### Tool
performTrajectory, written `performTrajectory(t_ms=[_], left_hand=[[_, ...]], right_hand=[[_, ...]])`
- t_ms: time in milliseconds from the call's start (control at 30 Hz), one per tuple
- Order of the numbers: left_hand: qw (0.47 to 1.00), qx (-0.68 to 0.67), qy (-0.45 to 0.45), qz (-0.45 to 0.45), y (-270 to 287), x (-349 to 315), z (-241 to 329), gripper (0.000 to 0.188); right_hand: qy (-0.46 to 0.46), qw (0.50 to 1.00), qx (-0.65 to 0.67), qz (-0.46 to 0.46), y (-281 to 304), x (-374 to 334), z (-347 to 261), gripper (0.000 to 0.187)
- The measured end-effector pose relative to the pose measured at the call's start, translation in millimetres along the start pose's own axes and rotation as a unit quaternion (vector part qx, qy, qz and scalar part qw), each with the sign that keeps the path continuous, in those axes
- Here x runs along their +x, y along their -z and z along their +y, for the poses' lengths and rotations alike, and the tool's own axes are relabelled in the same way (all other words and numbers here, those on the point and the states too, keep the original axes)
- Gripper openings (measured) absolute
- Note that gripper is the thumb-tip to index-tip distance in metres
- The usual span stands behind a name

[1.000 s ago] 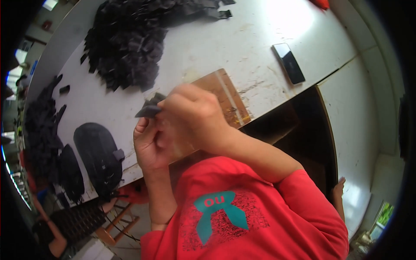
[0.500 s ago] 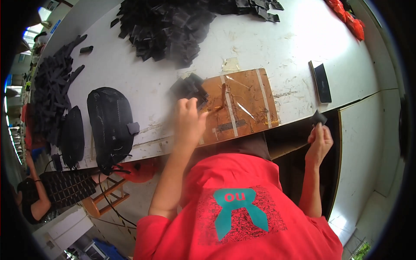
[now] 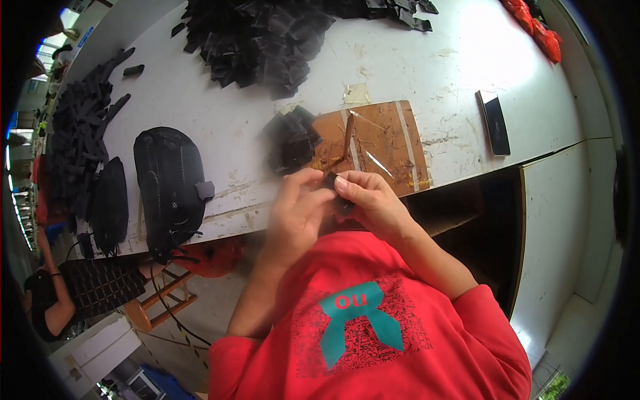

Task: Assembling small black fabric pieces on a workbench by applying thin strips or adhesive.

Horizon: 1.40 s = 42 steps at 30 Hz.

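Just in front of my body, a small black fabric piece is between my two hands, mostly covered by fingers. My right hand pinches it with the thumb on top. Curled around its other side, my left hand has its fingertips closed on the piece; their exact grip is partly hidden. Beyond the hands lies a brown board with strips of clear tape, at the table's near edge. A slim brown stick-like tool rests on it. Against the board's left side sits a small stack of black fabric pieces.
A large heap of black pieces covers the far table. Black strips pile up at the left, near a black padded pouch. A phone lies right. Red plastic bags sit far right. Another person's arm shows at left.
My right hand has come in from the right with the black piece. My left hand has drawn back from the small stack, and both hands now meet at the piece.
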<state>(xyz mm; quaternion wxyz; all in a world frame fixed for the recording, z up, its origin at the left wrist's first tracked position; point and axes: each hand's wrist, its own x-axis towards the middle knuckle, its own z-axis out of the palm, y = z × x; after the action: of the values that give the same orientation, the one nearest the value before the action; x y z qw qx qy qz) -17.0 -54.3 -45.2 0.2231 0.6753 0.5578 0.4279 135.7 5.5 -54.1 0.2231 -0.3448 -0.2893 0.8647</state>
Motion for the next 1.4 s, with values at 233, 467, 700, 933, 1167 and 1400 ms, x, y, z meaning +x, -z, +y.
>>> performTrajectory(t_ms=[233,467,700,933,1167,1400], left_hand=[[0.781,-0.527,0.31,0.125,-15.0,-6.6,14.6,0.024],[0.753,-0.555,0.347,0.066,-20.7,-2.7,8.7,0.011],[0.775,-0.529,0.336,0.086,-21.7,1.8,17.6,0.009],[0.849,-0.414,0.31,0.11,-22.8,-0.1,16.2,0.007],[0.944,-0.222,0.215,0.118,-25.6,4.2,25.2,0.009],[0.855,-0.319,0.363,0.187,-24.5,13.9,23.9,0.018]], right_hand=[[0.024,0.991,0.129,0.023,-3.1,-1.6,-5.5,0.011],[0.022,0.988,0.15,0.002,-1.5,-3.3,-4.9,0.01],[0.025,0.987,0.162,-0.005,2.3,-0.7,-5.4,0.012],[0.227,0.883,-0.365,0.189,-0.9,-1.0,-5.2,0.016],[0.41,0.767,-0.473,0.143,-14.1,-6.2,-5.4,0.014],[0.494,0.592,-0.598,0.221,-1.5,16.3,11.2,0.014]])
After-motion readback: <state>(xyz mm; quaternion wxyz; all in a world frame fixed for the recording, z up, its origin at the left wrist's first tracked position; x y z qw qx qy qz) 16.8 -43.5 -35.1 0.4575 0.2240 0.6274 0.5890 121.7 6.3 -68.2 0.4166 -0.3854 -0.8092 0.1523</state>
